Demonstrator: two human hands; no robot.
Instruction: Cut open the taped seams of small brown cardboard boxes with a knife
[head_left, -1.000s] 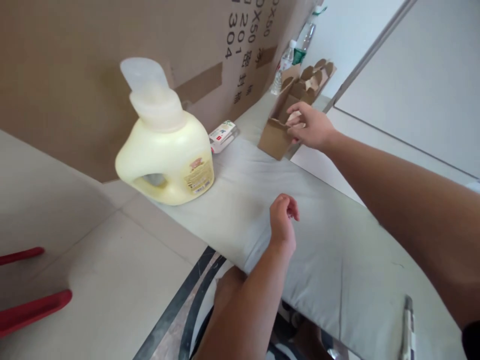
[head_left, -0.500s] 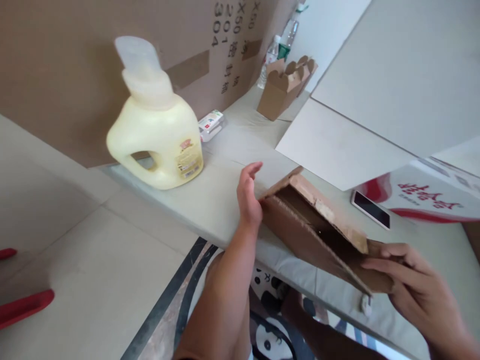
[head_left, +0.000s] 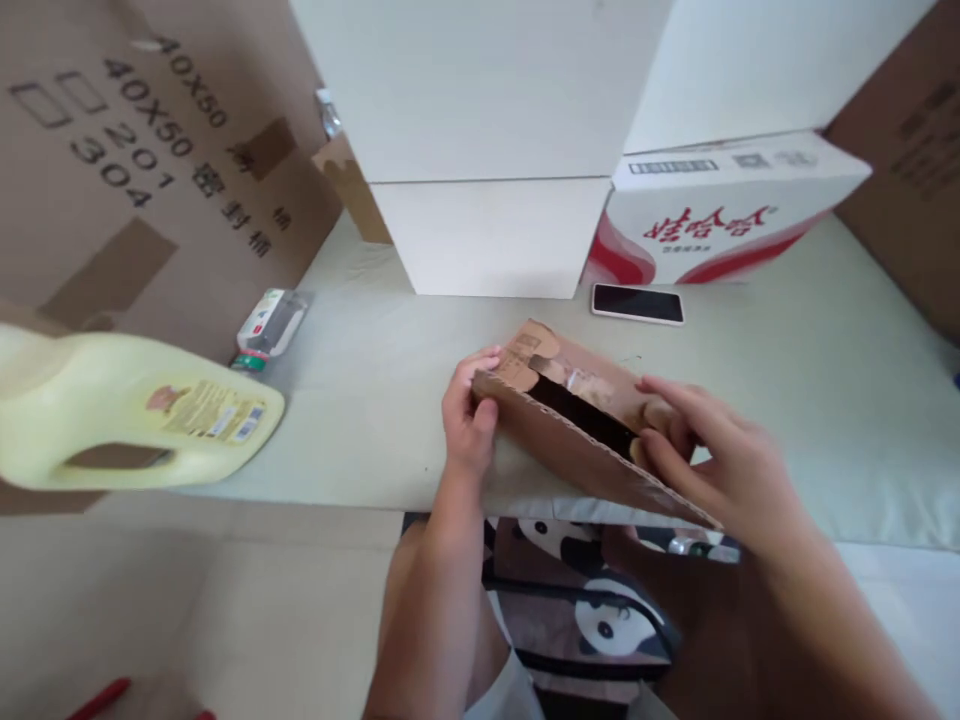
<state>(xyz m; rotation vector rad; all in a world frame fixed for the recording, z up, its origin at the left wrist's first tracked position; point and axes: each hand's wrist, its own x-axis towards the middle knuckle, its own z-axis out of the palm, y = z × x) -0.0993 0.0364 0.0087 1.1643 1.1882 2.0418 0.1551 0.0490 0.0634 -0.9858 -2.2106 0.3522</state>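
Note:
A brown cardboard box (head_left: 577, 435), tilted, sits near the front edge of the covered table, a dark gap running along its upper side. Around its left end my left hand (head_left: 469, 415) is closed, with the thumb on the near panel and fingers at the far corner. At the right end my right hand (head_left: 720, 460) grips the box, its fingers pressing on the flap beside the gap. Part of that flap is hidden by the fingers.
Left on the table (head_left: 360, 400) lie a pale yellow jug (head_left: 217, 400) and a clear plastic bottle (head_left: 274, 325). Behind are a phone (head_left: 637, 303), white boxes (head_left: 495, 235), a red-and-white carton (head_left: 720, 225), and another small cardboard box (head_left: 352, 190). Large cartons (head_left: 202, 260) stand at the sides.
My left hand has gone from open beside the box to closed on its left end. My right hand's flap is now folded inward. The view has turned right.

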